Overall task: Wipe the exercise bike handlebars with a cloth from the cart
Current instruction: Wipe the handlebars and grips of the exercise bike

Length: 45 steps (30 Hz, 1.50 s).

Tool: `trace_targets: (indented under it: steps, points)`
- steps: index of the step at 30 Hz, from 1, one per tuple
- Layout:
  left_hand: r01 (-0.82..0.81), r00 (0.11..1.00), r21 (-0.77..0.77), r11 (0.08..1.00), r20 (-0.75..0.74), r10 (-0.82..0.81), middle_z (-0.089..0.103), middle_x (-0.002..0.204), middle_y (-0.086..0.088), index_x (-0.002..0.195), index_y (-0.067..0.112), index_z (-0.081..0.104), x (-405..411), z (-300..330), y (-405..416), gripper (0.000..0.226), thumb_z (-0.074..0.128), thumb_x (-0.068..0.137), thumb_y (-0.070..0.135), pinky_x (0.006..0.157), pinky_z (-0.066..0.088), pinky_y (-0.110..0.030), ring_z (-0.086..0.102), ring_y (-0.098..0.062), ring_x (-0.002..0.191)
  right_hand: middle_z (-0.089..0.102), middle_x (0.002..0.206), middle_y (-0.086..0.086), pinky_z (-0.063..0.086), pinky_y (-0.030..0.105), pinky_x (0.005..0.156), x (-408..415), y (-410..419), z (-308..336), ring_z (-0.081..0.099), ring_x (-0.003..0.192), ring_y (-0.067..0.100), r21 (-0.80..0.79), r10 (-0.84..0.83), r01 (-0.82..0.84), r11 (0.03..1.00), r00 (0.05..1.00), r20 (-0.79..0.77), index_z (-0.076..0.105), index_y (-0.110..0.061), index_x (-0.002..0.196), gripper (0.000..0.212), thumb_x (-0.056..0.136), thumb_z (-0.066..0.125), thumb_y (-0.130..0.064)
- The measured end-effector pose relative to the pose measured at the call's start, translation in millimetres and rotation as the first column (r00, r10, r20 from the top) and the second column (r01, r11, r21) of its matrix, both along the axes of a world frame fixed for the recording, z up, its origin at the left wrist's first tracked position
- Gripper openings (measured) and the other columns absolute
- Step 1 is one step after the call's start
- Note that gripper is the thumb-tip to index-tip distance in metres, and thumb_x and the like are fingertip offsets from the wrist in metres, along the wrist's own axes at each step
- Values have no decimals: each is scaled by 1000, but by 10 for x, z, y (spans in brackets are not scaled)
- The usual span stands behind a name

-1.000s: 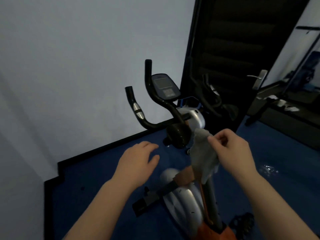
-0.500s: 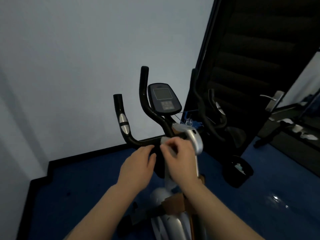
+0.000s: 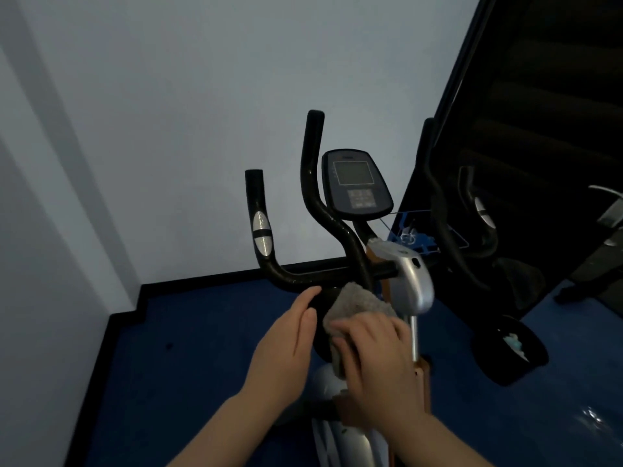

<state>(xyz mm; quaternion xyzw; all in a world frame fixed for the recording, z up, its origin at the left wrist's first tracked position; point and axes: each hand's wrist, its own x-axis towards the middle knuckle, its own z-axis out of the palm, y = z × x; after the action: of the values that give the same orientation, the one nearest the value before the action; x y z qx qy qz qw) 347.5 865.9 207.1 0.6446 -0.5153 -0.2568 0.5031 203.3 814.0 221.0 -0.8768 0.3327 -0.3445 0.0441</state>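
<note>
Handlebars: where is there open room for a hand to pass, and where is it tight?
Open: between the outer left grip and the inner upright bar. Tight: at the stem, where the right hand presses the cloth, the left hand beside it, under the console.

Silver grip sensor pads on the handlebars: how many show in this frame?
2. One silver pad sits on the left outer grip; another silver pad shows on the far right grip, against the dark door. Others may be hidden.
</note>
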Motion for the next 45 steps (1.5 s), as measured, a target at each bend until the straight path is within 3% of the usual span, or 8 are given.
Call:
trace_targets:
  steps: [4, 12, 17, 22, 29, 34, 41, 45]
  points:
    - [60, 991, -27, 998, -115, -63, 57, 125, 25, 133, 47, 41, 54, -1, -6, 37, 28, 98, 46, 94, 41, -16, 50, 9, 117, 65, 95, -9, 45, 24, 77, 306, -70, 200, 58, 88, 6, 143, -80, 49, 988, 972, 222, 67, -21, 102, 18, 91, 53, -26]
    - [5, 947, -121, 993, -320, -43, 69, 110, 12, 116, 30, 63, 34, -94, -10, 38, 33, 95, 40, 83, 46, -14, 62, -5, 103, 64, 99, -16, 51, 25, 80, 191, -111, 210, 58, 94, -2, 281, 107, -137, 950, 987, 119, 65, -26, 103, 14, 91, 59, -22]
    - [-32, 929, -137, 990, -369, -21, 71, 98, 2, 105, 21, 68, -3, -89, -98, 41, 34, 93, 41, 80, 48, -18, 65, -10, 94, 65, 102, -14, 51, 26, 82, 377, 18, 208, 58, 97, 3, 246, -28, -15, 969, 985, 170, 66, -25, 106, 17, 91, 58, -19]
    - [-17, 926, -129, 991, -375, -33, 70, 109, 8, 115, 23, 65, -33, -29, -129, 40, 35, 94, 40, 87, 46, -14, 62, -4, 105, 66, 101, -7, 53, 32, 79, 14, -8, 294, 61, 94, 9, 268, 163, -144, 953, 985, -51, 69, -21, 103, 19, 88, 62, -12]
    - [-25, 953, -97, 995, -302, -5, 69, 105, 10, 113, 27, 62, -62, 45, -294, 30, 36, 100, 24, 83, 47, -16, 63, -2, 99, 67, 93, 4, 50, 35, 72, 160, -259, 417, 60, 87, 22, -121, -33, 29, 992, 999, -35, 72, -14, 100, 24, 77, 70, -8]
    - [-19, 954, -90, 996, -301, -9, 68, 110, 11, 116, 26, 61, -44, 5, -281, 30, 36, 100, 22, 86, 45, -12, 61, -1, 105, 59, 123, 3, 35, 41, 108, 65, -156, -6, 47, 122, 19, -51, 35, -39, 998, 997, -74, 57, -16, 128, 39, 90, 56, -27]
    - [-18, 964, -75, 997, -266, -3, 69, 103, 9, 113, 27, 62, -27, 29, -251, 30, 36, 100, 20, 77, 47, -12, 63, -1, 95, 63, 103, 7, 48, 30, 85, -136, -280, 140, 53, 98, 19, -108, 143, -142, 984, 990, -4, 68, -9, 108, 26, 83, 65, -5]
    - [-47, 964, -79, 996, -266, 25, 68, 103, 10, 112, 27, 63, -52, 31, -255, 31, 36, 100, 19, 74, 45, -8, 61, 1, 94, 60, 110, 2, 38, 15, 92, -44, -429, 287, 50, 105, 15, 134, 75, -93, 987, 988, 136, 67, -14, 116, 30, 86, 64, -15]
